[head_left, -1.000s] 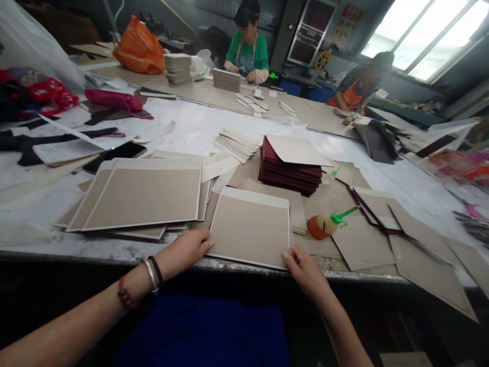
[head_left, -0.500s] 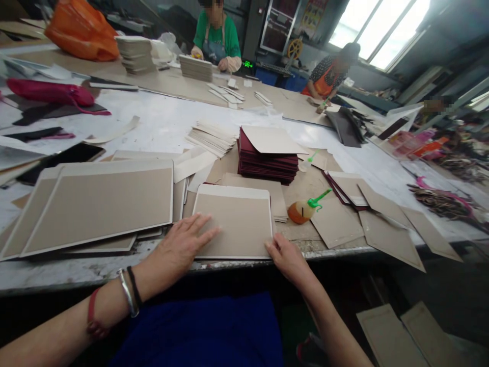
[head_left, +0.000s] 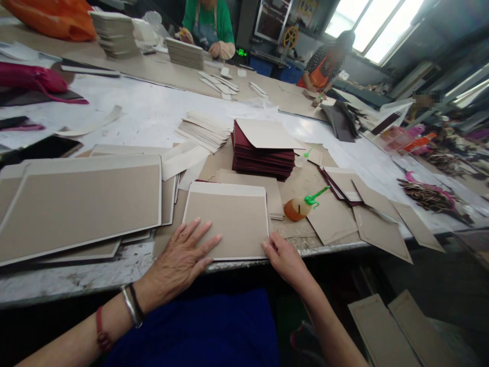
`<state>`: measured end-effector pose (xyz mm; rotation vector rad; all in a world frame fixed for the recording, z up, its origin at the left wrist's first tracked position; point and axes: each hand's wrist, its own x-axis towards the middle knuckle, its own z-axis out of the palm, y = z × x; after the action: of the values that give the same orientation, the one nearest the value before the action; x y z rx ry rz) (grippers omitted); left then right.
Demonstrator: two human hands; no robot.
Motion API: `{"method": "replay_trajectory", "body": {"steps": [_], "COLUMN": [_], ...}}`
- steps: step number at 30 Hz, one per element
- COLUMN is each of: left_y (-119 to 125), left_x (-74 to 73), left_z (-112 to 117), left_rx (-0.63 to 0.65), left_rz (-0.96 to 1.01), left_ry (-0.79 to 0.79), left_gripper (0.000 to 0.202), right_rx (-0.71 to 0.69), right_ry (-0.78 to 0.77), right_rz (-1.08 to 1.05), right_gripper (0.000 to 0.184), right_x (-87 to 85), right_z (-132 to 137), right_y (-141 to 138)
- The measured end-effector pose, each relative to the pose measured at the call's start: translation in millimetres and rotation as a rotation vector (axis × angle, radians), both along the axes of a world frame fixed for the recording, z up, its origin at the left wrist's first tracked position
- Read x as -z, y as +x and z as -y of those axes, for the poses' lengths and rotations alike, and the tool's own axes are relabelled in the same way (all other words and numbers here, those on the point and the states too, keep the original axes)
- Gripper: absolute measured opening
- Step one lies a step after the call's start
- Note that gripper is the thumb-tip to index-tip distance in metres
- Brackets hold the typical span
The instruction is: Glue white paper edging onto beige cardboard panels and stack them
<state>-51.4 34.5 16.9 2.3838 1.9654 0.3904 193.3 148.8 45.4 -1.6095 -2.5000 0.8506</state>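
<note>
A beige panel with a pale border (head_left: 233,216) lies flat at the table's front edge. My left hand (head_left: 187,252) rests on its lower left part, fingers spread. At the panel's lower right edge, my right hand (head_left: 282,255) is closed, thumb on top and fingers curled at the side, pinching the edge. Just behind the panel is a stack of dark red pieces (head_left: 262,160) topped by a beige sheet (head_left: 267,135). A squat bottle of amber liquid with a green nozzle (head_left: 297,209) stands to the right.
Larger beige panels (head_left: 87,204) are piled on the left. Loose beige sheets (head_left: 382,232) overhang the front edge at right. Pale strips (head_left: 206,131) and a dark phone (head_left: 46,149) lie farther back. Two co-workers (head_left: 208,25) sit across the table.
The view has shifted slightly, so the scene sits further left. My left hand has slid a little lower on the panel with its fingers more spread. My right hand keeps its pinch.
</note>
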Motion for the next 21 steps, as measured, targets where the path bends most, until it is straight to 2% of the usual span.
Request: {"method": "replay_trajectory", "body": {"steps": [6, 13, 17, 19, 21], "left_y": [2.5, 2.8, 3.5, 3.4, 3.2], "left_x": [8.7, 10.6, 6.2, 3.8, 2.3], "left_z": [0.5, 1.2, 2.3, 2.7, 3.1], "left_rx": [-0.007, -0.011, -0.018, -0.023, -0.023], "left_rz": [-0.059, -0.131, -0.154, -0.152, -0.142], "left_ry": [0.08, 0.132, 0.131, 0.135, 0.136], "left_gripper": [0.049, 0.054, 0.055, 0.055, 0.055], "right_rx": [-0.021, -0.05, -0.119, -0.162, -0.147], "right_ry": [-0.01, -0.018, 0.006, 0.025, 0.076], "right_rz": [-0.022, 0.028, 0.156, 0.276, 0.377], "right_gripper": [0.02, 0.018, 0.02, 0.024, 0.026], "right_x": [0.7, 2.2, -1.7, -9.5, -19.0], "right_z": [-0.2, -3.2, -7.1, -9.2, -10.6], "right_y": [3.0, 0.8, 1.1, -0.9, -7.4]}}
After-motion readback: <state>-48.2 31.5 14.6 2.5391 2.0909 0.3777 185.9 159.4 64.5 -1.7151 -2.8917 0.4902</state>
